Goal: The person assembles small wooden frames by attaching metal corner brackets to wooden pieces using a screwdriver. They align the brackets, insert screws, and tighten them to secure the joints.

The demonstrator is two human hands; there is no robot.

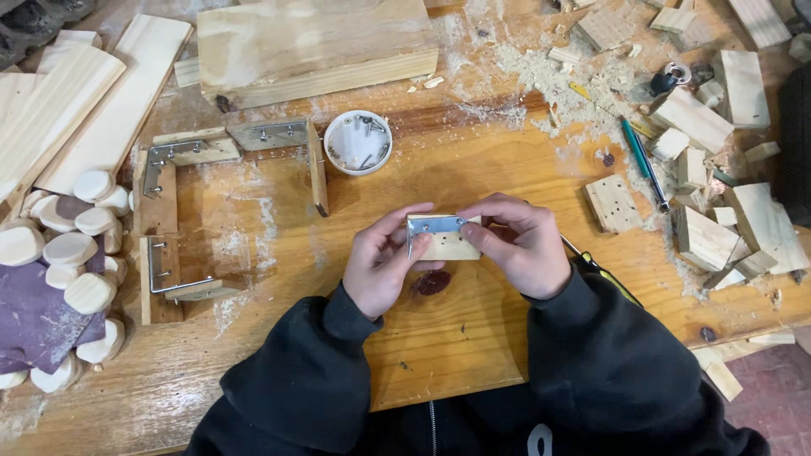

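Note:
My left hand [382, 263] and my right hand [522, 245] meet over the middle of the wooden workbench [253, 371]. Between them they hold a small pale wood block [448, 247] with a bent metal corner bracket [434, 225] laid over its top and left edge. My left fingers grip the block's left end. My right thumb and forefinger pinch the bracket's right end against the wood. Just beyond the hands sits a round white dish [358, 142] holding several screws.
Three wooden corner pieces with brackets [173, 156] [287, 139] [169, 279] lie to the left. Round wood discs [72, 249] rest on purple sandpaper [34, 312]. A thick plank [312, 46] lies at the back. Offcuts [705, 241], sawdust and a teal pen [642, 160] fill the right. A screwdriver handle [604, 274] pokes from under my right sleeve.

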